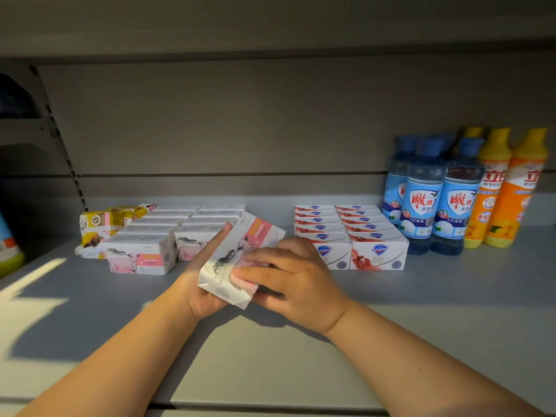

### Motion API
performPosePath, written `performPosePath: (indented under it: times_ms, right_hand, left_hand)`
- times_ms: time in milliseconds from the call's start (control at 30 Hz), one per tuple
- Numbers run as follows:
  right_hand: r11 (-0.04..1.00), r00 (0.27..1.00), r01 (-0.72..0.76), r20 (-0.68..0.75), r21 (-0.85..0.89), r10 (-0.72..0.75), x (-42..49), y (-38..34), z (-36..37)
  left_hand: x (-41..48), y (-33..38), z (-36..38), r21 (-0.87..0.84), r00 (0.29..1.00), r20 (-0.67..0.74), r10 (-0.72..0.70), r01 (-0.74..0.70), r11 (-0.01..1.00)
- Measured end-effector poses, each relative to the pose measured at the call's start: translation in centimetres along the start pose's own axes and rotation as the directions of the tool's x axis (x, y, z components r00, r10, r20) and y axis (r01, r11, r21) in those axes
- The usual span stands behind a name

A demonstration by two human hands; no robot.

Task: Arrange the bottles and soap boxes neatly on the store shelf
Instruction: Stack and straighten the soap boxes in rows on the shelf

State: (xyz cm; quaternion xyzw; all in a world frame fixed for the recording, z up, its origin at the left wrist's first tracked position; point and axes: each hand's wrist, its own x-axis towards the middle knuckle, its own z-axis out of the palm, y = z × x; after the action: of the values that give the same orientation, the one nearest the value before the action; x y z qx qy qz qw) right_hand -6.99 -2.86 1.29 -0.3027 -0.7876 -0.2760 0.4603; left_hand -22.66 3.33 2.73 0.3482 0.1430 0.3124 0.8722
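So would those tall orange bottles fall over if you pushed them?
Probably, if pushed high: the orange bottles are tall on a narrow base, so they look tippy. Pushed low, they would likely slide on the smooth shelf. The blue bottles stand beside them, so one might knock another.

About four blue bottles (425, 206), three orange bottles (493, 188), ten red boxes (379, 255), eleven pink boxes (141, 260), several yellow packets (96, 224)
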Motion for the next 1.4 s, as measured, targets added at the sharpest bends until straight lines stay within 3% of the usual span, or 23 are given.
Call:
performPosePath:
  times_ms: [133,200,267,333,400,467,533,600,633,700,767,833,900,967,1067,1167,1200,1300,1367,1400]
  right_hand:
    - [0.992,0.996,-0.093,0.02,0.079,0.092,0.1,0.5,0.1]
    - [0.93,0.957,-0.29,0.045,0.226,0.288,0.0,0.7,0.0]
    - [0.708,0.819,-0.538,0.086,0.458,0.567,0.1,0.8,-0.3]
    - [0.398,0.584,-0.685,0.133,0.61,0.801,0.5,1.2,-0.4]
    - [0.033,0.295,-0.693,0.241,0.72,0.925,0.6,2.0,-0.4]
    - [-0.349,0.072,-0.538,0.454,0.767,0.888,0.6,2.4,-0.5]
    - [-0.56,-0.016,-0.403,0.606,0.724,0.795,0.6,2.2,-0.5]
    - [-0.608,-0.028,-0.393,0.651,0.69,0.758,0.6,1.9,-0.1]
    - [-0.579,-0.008,-0.442,0.642,0.686,0.767,0.6,1.8,0.0]
    - [-0.401,0.07,-0.62,0.556,0.675,0.828,0.8,1.9,0.3]
    - [-0.167,0.213,-0.724,0.447,0.669,0.869,1.0,1.9,0.4]
    - [-0.03,0.362,-0.727,0.42,0.686,0.832,1.0,1.3,0.1]
    - [0.005,0.465,-0.698,0.448,0.716,0.764,1.0,0.6,-0.1]
    - [-0.025,0.513,-0.652,0.465,0.758,0.722,0.9,0.2,-0.1]
    - [0.048,0.573,-0.618,0.408,0.785,0.711,0.7,-0.1,-0.2]
    - [0.28,0.596,-0.715,0.348,0.641,0.724,0.3,0.1,-0.2]
    - [0.369,0.617,-0.731,0.326,0.574,0.716,0.2,0.3,-0.3]
    - [0.65,0.722,-0.692,0.273,0.315,0.636,-0.2,0.9,-0.3]
    - [0.842,0.837,-0.53,0.216,0.095,0.503,-0.3,1.2,-0.3]
    - [0.891,0.875,-0.454,0.2,0.02,0.441,-0.4,1.3,-0.2]
  left_hand:
    - [0.1,-0.3,0.3,0.064,0.997,0.054,0.046,-0.049,0.997]
    - [0.3,-0.8,0.6,0.281,0.994,-0.002,0.106,-0.102,0.954]
    - [1.0,-1.7,0.8,0.524,0.975,-0.175,0.139,-0.027,0.851]
    - [1.3,-2.7,1.2,0.622,0.95,-0.268,0.162,0.042,0.782]
    - [1.3,-3.1,1.1,0.69,0.939,-0.254,0.233,0.007,0.724]
    - [1.3,-2.8,1.0,0.687,0.95,-0.213,0.227,-0.02,0.727]
    - [1.1,-2.6,1.0,0.644,0.967,-0.183,0.177,-0.018,0.765]
    - [1.3,-2.6,1.0,0.6,0.965,-0.158,0.207,-0.073,0.797]
    - [1.4,-2.5,0.9,0.561,0.959,-0.15,0.24,-0.117,0.819]
    - [1.3,-2.1,0.6,0.433,0.95,-0.139,0.279,-0.195,0.88]
    - [0.9,-1.6,0.6,0.263,0.957,-0.108,0.268,-0.233,0.936]
    - [0.5,-1.3,0.6,0.142,0.975,-0.055,0.217,-0.208,0.968]
    - [0.1,-1.0,0.8,0.109,0.987,0.024,0.161,-0.163,0.981]
    - [0.0,-0.9,0.8,0.082,0.99,0.082,0.114,-0.121,0.989]
    - [0.3,-1.4,1.0,0.249,0.996,-0.048,0.079,-0.065,0.966]
    - [1.0,-1.8,0.7,0.636,0.933,-0.233,0.275,-0.068,0.769]
    - [1.0,-1.5,0.9,0.655,0.91,-0.245,0.334,-0.099,0.749]
    - [0.7,-0.1,1.0,0.526,0.922,-0.175,0.345,-0.209,0.824]
    - [0.1,0.1,0.8,0.594,0.929,-0.108,0.354,-0.225,0.772]
    - [-0.2,-0.1,1.0,0.661,0.926,-0.094,0.365,-0.216,0.718]
